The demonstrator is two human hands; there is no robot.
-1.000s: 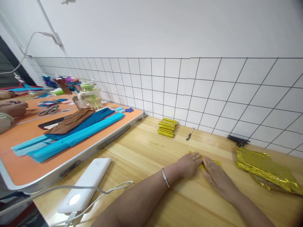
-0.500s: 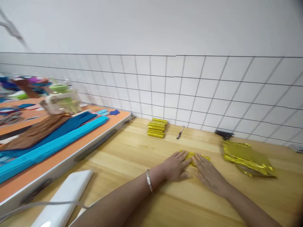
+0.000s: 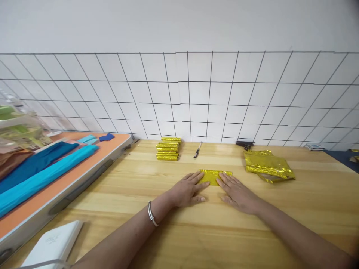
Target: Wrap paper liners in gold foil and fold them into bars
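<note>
A small folded piece of shiny gold foil [image 3: 212,178] lies flat on the wooden table [image 3: 174,228]. My left hand [image 3: 187,189] rests on its left end, fingers stretched out and palm down. On the right end lies my right hand [image 3: 238,192], also flat with fingers extended. The thumbs are apart, and the middle of the foil shows between the hands. Behind and to the left sits a stack of folded gold foil strips [image 3: 167,150]. Larger gold foil sheets [image 3: 266,164] lie in a loose pile to the right.
A pen [image 3: 198,150] and a black object [image 3: 245,144] lie near the gridded wall [image 3: 196,93]. At left, a raised orange surface [image 3: 119,141] bears blue and brown material [image 3: 50,164]. A white device with a cable [image 3: 53,244] sits front left.
The camera view has swung to the right. My hands have moved apart on the foil, uncovering more of its middle. The stack and the pile look unchanged.
</note>
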